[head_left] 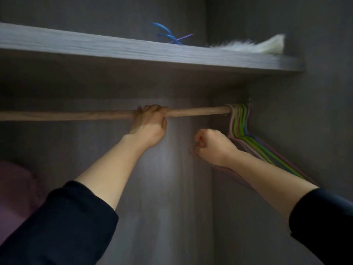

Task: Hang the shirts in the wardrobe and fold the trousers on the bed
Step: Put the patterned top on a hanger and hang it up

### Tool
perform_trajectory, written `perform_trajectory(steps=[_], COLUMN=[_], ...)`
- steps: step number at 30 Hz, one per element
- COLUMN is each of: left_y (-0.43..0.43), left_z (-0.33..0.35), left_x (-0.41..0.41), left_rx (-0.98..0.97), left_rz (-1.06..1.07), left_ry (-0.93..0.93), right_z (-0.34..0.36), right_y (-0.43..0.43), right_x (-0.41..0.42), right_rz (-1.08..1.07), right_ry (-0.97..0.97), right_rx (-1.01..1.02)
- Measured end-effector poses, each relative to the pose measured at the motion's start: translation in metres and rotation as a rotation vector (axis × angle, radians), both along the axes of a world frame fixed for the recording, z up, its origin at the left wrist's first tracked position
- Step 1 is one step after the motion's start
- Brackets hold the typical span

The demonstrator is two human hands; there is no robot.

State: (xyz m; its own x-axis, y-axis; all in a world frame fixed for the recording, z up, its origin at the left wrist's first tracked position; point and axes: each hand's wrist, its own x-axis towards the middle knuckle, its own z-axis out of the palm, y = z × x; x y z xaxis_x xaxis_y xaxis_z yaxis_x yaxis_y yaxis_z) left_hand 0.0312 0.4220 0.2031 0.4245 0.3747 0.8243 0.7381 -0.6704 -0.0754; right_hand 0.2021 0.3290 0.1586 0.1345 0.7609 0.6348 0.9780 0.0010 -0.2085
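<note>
Two dark sleeves, one at lower left (57, 226) and one at lower right (324, 226), enter from the bottom corners of the frame, with bare forearms reaching up and inward. At the lower left edge sits a blurred mauve mass (13, 188); what it is cannot be told.

The right hand (212, 148), right of centre, is curled into a fist just in front of the hangers. Whether it holds one of them cannot be told. The left hand (150, 125), at centre, grips the wooden rail (76, 115) with its fingers wrapped over the top.

The rail runs across the middle of the grey wardrobe (172, 188). A bunch of pink, green and blue hangers (240, 121) is pushed to its right end, against the side wall.

Above the rail, a grey shelf (133, 52) spans the upper frame. On it lie blue and purple plastic loops (166, 34) near top centre and a white fluffy thing (263, 46) at upper right.
</note>
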Motion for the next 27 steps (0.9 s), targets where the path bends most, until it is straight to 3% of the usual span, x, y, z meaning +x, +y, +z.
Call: perform_trajectory(steps=[9,16,20,27], left_y=[0.023,0.026,0.027,0.028], left_z=[-0.013,-0.016,-0.016,-0.014], left_x=[0.038,0.040,0.042,0.043], left_rx=[0.156,0.218,0.215,0.212], left_rz=[-0.010,-0.041,-0.052,-0.058], left_ry=[-0.143,-0.209,-0.230,-0.238], right_z=[0.000,0.001,0.009,0.024], right_y=[-0.019,-0.007,-0.007,0.006], right_x=[0.076,0.086,0.083,0.070], right_rz=[-0.395,-0.476,-0.415,-0.241], right_ry=[-0.211,-0.290,-0.141,0.285], right_rx=[0.038,0.021,-0.019,0.024])
